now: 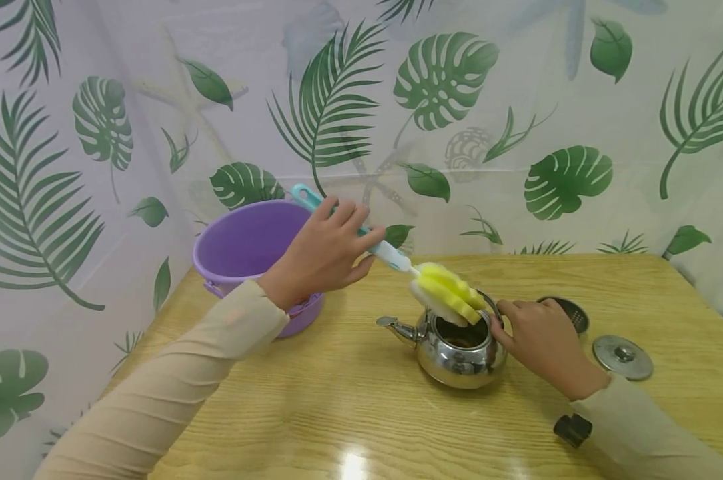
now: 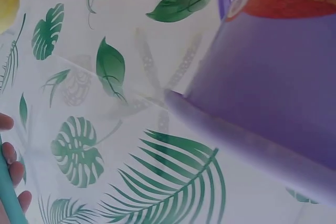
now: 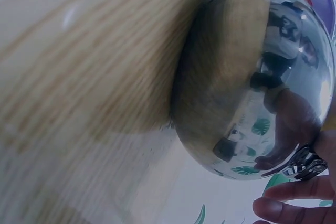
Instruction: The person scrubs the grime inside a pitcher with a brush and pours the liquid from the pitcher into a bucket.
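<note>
In the head view my left hand [image 1: 328, 247] grips the teal and white handle of a sponge brush [image 1: 448, 288], which slants down to the right. Its yellow and white sponge head is at the mouth of a shiny steel kettle [image 1: 457, 360], overlapping the opening. My right hand [image 1: 541, 340] holds the kettle at its right side, by the lowered handle and rim. The kettle stands upright, spout to the left. In the left wrist view, fingers [image 2: 14, 169] curl round the brush handle. The kettle's side fills much of the right wrist view, with fingers [image 3: 294, 208] beside it.
A purple bucket [image 1: 214, 257] stands at the left on the wooden table [image 1: 337, 413]. Right of the kettle lie its round metal lid [image 1: 622, 358] and a dark perforated strainer [image 1: 571, 315], partly behind my right hand. A leaf-patterned sheet [image 1: 361, 120] hangs behind the table.
</note>
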A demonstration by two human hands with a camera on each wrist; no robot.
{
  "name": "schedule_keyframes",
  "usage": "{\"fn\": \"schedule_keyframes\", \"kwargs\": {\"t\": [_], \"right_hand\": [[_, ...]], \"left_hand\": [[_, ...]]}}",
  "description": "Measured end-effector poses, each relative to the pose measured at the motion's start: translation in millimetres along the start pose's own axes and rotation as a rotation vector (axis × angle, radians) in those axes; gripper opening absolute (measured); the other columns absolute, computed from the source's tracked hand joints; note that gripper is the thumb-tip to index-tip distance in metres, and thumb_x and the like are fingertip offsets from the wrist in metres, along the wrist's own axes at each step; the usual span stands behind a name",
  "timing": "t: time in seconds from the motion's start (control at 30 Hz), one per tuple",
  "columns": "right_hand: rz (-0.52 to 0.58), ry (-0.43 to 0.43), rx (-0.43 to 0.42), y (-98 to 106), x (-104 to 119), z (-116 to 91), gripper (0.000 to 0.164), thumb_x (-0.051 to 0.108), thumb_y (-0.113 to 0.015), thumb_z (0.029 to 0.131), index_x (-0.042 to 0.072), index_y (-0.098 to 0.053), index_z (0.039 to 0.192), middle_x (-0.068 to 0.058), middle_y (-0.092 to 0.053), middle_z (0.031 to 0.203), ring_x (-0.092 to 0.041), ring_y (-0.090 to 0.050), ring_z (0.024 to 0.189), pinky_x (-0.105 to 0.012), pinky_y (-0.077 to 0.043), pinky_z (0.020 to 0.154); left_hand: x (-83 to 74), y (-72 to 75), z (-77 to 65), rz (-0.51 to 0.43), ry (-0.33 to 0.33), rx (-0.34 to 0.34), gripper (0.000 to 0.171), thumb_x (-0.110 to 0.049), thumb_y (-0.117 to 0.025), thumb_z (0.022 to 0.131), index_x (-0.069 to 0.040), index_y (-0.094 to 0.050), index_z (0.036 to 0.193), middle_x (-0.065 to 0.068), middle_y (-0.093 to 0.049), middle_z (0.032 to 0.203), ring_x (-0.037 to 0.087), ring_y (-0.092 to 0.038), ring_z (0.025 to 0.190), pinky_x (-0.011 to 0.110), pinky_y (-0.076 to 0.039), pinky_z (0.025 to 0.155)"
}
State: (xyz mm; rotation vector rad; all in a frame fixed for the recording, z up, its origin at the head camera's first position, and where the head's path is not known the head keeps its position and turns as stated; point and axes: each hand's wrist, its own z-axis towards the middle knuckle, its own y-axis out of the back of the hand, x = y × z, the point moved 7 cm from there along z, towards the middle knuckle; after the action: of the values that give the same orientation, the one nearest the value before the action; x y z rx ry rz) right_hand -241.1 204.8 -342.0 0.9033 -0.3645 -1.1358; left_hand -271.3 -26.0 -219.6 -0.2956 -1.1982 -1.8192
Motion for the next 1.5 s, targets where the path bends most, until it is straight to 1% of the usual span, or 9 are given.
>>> {"fn": "schedule_keyframes", "kwargs": {"t": [0.17,0.3,0.43,0.7,0.8,1.0,1.17,1.3,1.5], "right_hand": [[0.003,-0.01,0.014,0,-1,0,0.019,0.022,-0.066,0.077,0.004,-0.064,0.084,0.0,-0.05,0.047,-0.012,-0.041,0.038,-0.039,-0.038,0.049],[0.003,-0.011,0.016,1,0,1,0.017,0.021,-0.066,0.076,0.005,-0.063,0.082,0.001,-0.049,0.047,-0.011,-0.039,0.038,-0.039,-0.038,0.048],[0.001,-0.01,0.02,1,0,1,0.018,0.021,-0.067,0.075,0.005,-0.063,0.082,0.001,-0.049,0.047,-0.011,-0.04,0.038,-0.039,-0.039,0.049],[0.003,-0.005,0.023,1,0,1,0.019,0.022,-0.068,0.075,0.005,-0.064,0.083,0.0,-0.05,0.047,-0.011,-0.039,0.038,-0.039,-0.039,0.048],[0.004,0.006,0.012,1,0,1,0.019,0.021,-0.067,0.075,0.004,-0.064,0.082,0.0,-0.049,0.047,-0.01,-0.038,0.037,-0.037,-0.038,0.047],[0.002,0.019,0.005,-1,-1,1,0.022,0.023,-0.061,0.08,0.002,-0.066,0.082,-0.002,-0.052,0.047,-0.01,-0.039,0.037,-0.036,-0.037,0.046],[0.006,0.019,0.014,-1,0,1,0.022,0.023,-0.063,0.08,0.002,-0.067,0.084,-0.003,-0.054,0.049,-0.01,-0.038,0.037,-0.036,-0.038,0.046],[0.002,0.008,0.03,0,1,2,0.021,0.021,-0.068,0.076,0.002,-0.068,0.086,-0.003,-0.056,0.05,-0.01,-0.038,0.037,-0.037,-0.04,0.047],[0.0,0.02,0.013,2,1,2,0.02,0.021,-0.069,0.074,0.003,-0.066,0.082,-0.003,-0.053,0.048,-0.009,-0.036,0.036,-0.035,-0.039,0.046]], "left_hand": [[-8.5,-1.2,9.2,-0.023,-0.05,0.01,0.021,-0.03,-0.054,0.086,-0.017,-0.057,0.102,0.008,-0.055,0.1,0.023,-0.047,0.09,0.039,-0.036,0.085],[-14.3,-1.7,17.3,-0.016,-0.087,0.017,0.021,-0.031,-0.054,0.086,-0.017,-0.057,0.101,0.008,-0.056,0.105,0.023,-0.047,0.093,0.039,-0.036,0.088],[-19.7,-2.8,24.7,0.008,-0.119,0.041,0.026,-0.035,-0.054,0.085,-0.018,-0.059,0.105,0.007,-0.057,0.109,0.023,-0.048,0.098,0.039,-0.036,0.092],[-33.2,-6.6,41.1,0.04,-0.195,0.147,0.028,-0.038,-0.051,0.087,-0.02,-0.059,0.107,0.005,-0.06,0.113,0.021,-0.048,0.104,0.039,-0.034,0.097],[-39.0,-7.8,47.7,0.073,-0.219,0.175,0.028,-0.037,-0.048,0.087,-0.02,-0.06,0.106,0.003,-0.06,0.114,0.02,-0.049,0.106,0.039,-0.033,0.098],[-51.1,-12.3,59.7,0.117,-0.253,0.225,0.028,-0.036,-0.044,0.088,-0.021,-0.061,0.104,0.002,-0.06,0.116,0.019,-0.049,0.107,0.037,-0.033,0.101],[-60.1,-18.9,62.1,0.113,-0.276,0.268,0.029,-0.036,-0.043,0.088,-0.02,-0.061,0.104,0.003,-0.06,0.116,0.019,-0.05,0.109,0.037,-0.033,0.102],[-63.9,-23.7,61.0,0.105,-0.278,0.272,0.029,-0.035,-0.043,0.088,-0.02,-0.061,0.105,0.002,-0.06,0.116,0.019,-0.05,0.109,0.037,-0.034,0.102],[-69.1,-27.2,62.9,0.114,-0.297,0.281,0.03,-0.036,-0.042,0.089,-0.021,-0.06,0.108,0.002,-0.058,0.119,0.018,-0.049,0.11,0.036,-0.033,0.102]]}}
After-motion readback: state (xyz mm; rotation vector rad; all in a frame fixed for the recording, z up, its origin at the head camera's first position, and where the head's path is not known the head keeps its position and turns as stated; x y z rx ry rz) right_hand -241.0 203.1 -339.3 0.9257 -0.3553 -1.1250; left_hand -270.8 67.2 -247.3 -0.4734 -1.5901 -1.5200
